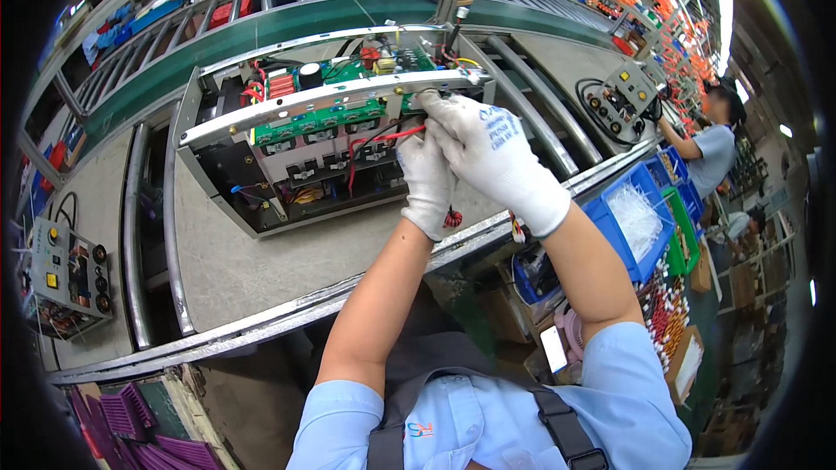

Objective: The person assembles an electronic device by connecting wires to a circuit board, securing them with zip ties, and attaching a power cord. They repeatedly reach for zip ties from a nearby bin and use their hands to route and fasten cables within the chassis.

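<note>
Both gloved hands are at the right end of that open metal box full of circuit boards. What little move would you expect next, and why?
Probably tucking the red wire down into the chassis. The left hand rests where that wire loops loose over the green circuit board, while the right hand presses on the metal crossbar above, seemingly steadying it. Whether either grip is closed is hidden.

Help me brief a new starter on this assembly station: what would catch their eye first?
First, the two white-gloved hands, left hand and right hand, meeting at the right end of an open metal chassis on the grey bench, mid-frame. Inside it sit green circuit boards and red wires. To the right, a blue parts bin stands below the bench edge, with another person working beyond it.
</note>
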Action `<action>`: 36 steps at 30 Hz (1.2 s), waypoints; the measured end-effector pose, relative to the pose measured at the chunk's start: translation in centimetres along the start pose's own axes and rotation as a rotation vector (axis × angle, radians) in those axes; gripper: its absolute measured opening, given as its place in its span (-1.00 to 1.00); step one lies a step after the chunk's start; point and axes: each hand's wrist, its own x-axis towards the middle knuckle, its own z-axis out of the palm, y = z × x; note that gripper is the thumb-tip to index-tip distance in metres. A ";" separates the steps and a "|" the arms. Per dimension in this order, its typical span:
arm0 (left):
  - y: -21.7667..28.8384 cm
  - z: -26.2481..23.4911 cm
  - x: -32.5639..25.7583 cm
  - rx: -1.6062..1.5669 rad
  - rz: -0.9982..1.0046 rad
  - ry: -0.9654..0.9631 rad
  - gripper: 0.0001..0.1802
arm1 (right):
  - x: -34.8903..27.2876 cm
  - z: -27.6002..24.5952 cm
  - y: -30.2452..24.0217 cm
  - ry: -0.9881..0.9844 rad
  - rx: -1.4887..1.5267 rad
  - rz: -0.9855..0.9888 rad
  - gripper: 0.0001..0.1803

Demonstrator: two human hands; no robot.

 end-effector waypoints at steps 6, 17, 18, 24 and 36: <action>0.2 0.4 0.2 -0.111 -0.042 0.060 -0.60 | 0.8 -0.3 0.7 -0.106 0.044 0.010 -0.68; 6.8 -8.0 -6.3 0.495 -0.301 -0.352 -0.60 | -8.6 3.1 -1.9 -0.069 1.569 0.771 -0.65; 6.8 -8.9 -7.9 0.475 -0.404 -0.351 -0.57 | -8.8 3.7 -1.9 -0.045 1.694 0.792 -0.66; 5.5 -9.9 -13.8 0.466 -0.493 -0.331 -0.63 | -9.6 6.3 -3.6 -0.001 1.902 0.709 -0.64; 6.0 -11.2 -10.5 0.276 -0.621 -0.615 -0.58 | -9.7 3.2 0.9 -0.559 1.338 0.260 -0.72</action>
